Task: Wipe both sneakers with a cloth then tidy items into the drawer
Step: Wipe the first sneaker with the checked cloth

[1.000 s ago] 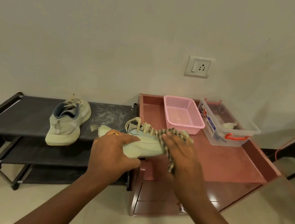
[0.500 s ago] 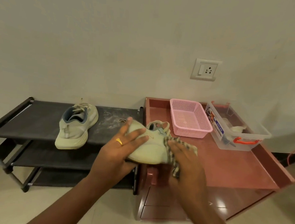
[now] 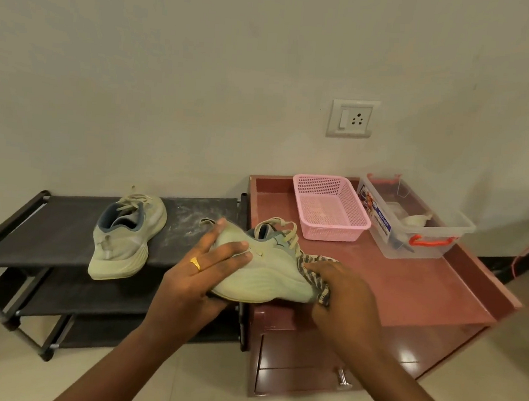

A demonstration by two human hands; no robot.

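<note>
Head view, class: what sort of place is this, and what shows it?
Probably a home entryway: a shoe rack holding a sneaker, a drawer cabinet beside it, and a wall socket.

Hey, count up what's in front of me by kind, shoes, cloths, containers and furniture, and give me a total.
Sneakers: 2, held sneaker and sneaker on the rack
Cloth: 1
Containers: 2, pink basket and clear box
Furniture: 2, shoe rack and red cabinet
Total: 7

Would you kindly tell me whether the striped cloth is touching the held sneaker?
Touching. The head view shows the right hand holding the striped cloth against the toe end of the held sneaker, which the left hand grips.
</note>
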